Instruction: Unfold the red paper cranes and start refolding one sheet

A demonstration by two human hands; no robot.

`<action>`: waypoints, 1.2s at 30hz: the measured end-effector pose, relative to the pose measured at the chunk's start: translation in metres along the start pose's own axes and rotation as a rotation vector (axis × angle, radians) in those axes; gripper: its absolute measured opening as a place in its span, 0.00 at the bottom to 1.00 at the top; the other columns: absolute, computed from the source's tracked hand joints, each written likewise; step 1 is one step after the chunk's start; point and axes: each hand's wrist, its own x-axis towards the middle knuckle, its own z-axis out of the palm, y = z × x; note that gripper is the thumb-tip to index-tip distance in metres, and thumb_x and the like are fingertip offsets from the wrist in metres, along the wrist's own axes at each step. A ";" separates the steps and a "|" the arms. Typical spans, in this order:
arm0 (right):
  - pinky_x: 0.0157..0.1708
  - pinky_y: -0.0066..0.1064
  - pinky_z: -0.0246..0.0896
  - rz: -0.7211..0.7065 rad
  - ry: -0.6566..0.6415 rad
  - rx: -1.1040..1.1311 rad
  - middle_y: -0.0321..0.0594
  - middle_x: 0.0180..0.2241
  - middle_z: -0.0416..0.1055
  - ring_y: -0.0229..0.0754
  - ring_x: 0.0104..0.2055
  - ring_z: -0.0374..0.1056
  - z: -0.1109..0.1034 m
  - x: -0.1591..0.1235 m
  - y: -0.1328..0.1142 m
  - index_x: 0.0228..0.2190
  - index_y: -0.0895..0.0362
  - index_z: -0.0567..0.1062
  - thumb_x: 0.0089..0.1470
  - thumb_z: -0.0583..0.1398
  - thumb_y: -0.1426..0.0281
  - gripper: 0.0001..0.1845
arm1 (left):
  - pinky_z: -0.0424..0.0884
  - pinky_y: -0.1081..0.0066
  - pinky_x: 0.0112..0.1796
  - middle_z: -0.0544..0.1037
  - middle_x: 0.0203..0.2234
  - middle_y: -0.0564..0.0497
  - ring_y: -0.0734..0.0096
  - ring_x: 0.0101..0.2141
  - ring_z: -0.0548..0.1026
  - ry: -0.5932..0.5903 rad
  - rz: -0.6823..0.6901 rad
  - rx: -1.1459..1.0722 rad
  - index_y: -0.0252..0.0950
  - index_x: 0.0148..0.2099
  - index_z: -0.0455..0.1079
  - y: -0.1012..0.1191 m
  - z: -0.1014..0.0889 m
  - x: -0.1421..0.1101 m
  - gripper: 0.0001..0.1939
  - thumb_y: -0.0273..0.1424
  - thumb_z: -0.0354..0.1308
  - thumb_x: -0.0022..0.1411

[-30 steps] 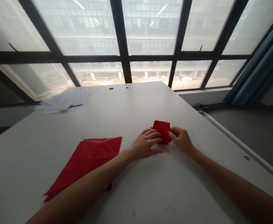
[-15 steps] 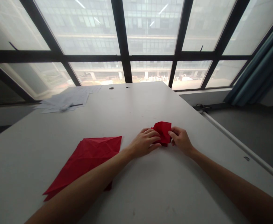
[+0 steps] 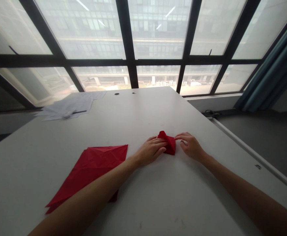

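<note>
A small piece of folded red paper (image 3: 171, 147) lies on the white table, with one flap standing up at its far left. My left hand (image 3: 151, 150) rests over its left side, fingers stretched flat across it. My right hand (image 3: 189, 146) is at the paper's right edge. Its index finger reaches to the upper right corner, and the thumb is apart from the finger with nothing visible between them. Part of the small paper is hidden beneath the left fingers.
A larger folded red sheet (image 3: 91, 167) lies at the left, partly under my left forearm. White papers (image 3: 69, 104) with a dark pen (image 3: 79, 112) on them are at the table's far left. The white table (image 3: 143, 114) reaches toward the windows. A blue curtain (image 3: 263, 75) hangs at the right.
The upright flap held by the right hand has folded down to the left. My right hand's pinch has opened off the paper's edge; the left hand stays on the paper.
</note>
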 end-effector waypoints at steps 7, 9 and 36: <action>0.53 0.42 0.62 -0.140 -0.167 -0.156 0.39 0.44 0.77 0.46 0.49 0.67 0.005 -0.003 0.006 0.41 0.50 0.82 0.50 0.55 0.83 0.24 | 0.51 0.58 0.64 0.74 0.57 0.52 0.66 0.58 0.68 -0.033 0.006 -0.006 0.46 0.56 0.72 -0.001 -0.005 -0.001 0.19 0.36 0.41 0.75; 0.52 0.42 0.62 -0.157 -0.189 -0.183 0.39 0.44 0.76 0.47 0.48 0.67 0.007 -0.005 0.002 0.41 0.48 0.82 0.49 0.56 0.83 0.25 | 0.51 0.58 0.63 0.74 0.56 0.53 0.65 0.59 0.67 -0.028 0.011 0.008 0.46 0.55 0.73 -0.001 -0.006 -0.001 0.19 0.37 0.42 0.75; 0.57 0.42 0.56 -0.294 -0.305 -0.283 0.41 0.50 0.76 0.46 0.55 0.67 0.001 -0.007 -0.014 0.43 0.50 0.80 0.58 0.57 0.78 0.17 | 0.46 0.56 0.64 0.77 0.52 0.50 0.64 0.55 0.71 -0.042 0.079 0.148 0.44 0.55 0.73 -0.003 -0.015 -0.002 0.17 0.40 0.48 0.72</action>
